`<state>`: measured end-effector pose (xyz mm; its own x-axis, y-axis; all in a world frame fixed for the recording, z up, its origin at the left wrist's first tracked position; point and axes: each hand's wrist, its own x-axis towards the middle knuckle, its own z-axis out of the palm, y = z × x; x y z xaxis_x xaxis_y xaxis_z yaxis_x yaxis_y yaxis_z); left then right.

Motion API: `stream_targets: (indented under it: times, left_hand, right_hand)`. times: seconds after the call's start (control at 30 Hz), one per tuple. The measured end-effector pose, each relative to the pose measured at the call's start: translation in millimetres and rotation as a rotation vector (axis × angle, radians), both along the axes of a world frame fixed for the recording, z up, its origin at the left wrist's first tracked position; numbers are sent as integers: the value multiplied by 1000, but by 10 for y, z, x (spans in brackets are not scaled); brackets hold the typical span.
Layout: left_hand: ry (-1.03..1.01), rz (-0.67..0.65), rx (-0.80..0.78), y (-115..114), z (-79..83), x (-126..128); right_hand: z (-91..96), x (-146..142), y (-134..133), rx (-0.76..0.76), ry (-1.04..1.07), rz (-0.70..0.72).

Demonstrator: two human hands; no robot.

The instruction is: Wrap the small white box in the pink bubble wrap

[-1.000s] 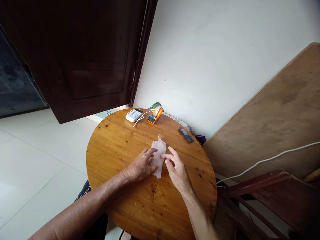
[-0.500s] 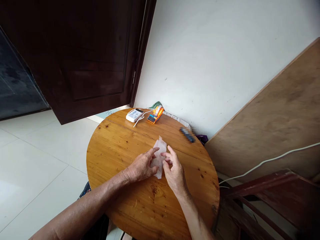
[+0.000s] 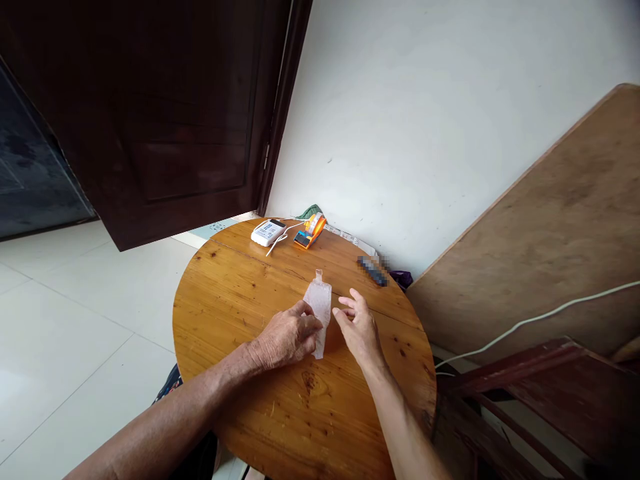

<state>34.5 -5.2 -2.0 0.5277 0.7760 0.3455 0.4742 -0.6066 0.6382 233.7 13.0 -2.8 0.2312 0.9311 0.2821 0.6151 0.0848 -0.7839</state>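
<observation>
A small whitish translucent bubble-wrap packet (image 3: 319, 295) lies on the round wooden table (image 3: 225, 293), with a strip of clear tape sticking out at its far end. My left hand (image 3: 289, 335) comes over its left side, fingers curled and closed on the packet near its middle. Part of the packet is hidden under those fingers. Just to the right, my right hand (image 3: 359, 323) hovers with fingers apart, holding nothing and not touching the packet.
At the table's far edge sit a white box-shaped device (image 3: 269, 232) with a white cable and an orange and blue tape dispenser (image 3: 310, 231). A dark, blurred-out object (image 3: 373, 271) lies at the right. Beyond are a white wall (image 3: 425, 133) and a dark door (image 3: 190, 133).
My left fingers have drawn together onto the packet from a spread pose. My right hand has moved off to the right, away from the packet.
</observation>
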Motion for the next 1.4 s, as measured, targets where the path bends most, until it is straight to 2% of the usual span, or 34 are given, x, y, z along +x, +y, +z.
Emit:
stream_targets:
  times: [0.07,0.17,0.4,0.6,1.1,1.4]
  left_hand:
    - [7,6,-9,-6,-4,8]
    - [19,15,-21,-21,0,11]
    - [76,-17,3,-36,72,-12]
    - [47,33,-118,-33,64,4]
    - [-124,47,-166,-38,52,31]
    - [-67,99,-125,-11,-36,56]
  right_hand:
    - [-18,42,123,-102,19,-28]
    - [-52,-8,256,-172,90,25]
    - [-159,-216,349,-113,225,99]
    - [-173,-228,348,-111,257,150]
    - [-25,-320,150,-95,524,215]
    - [184,-334,77,-149,489,284]
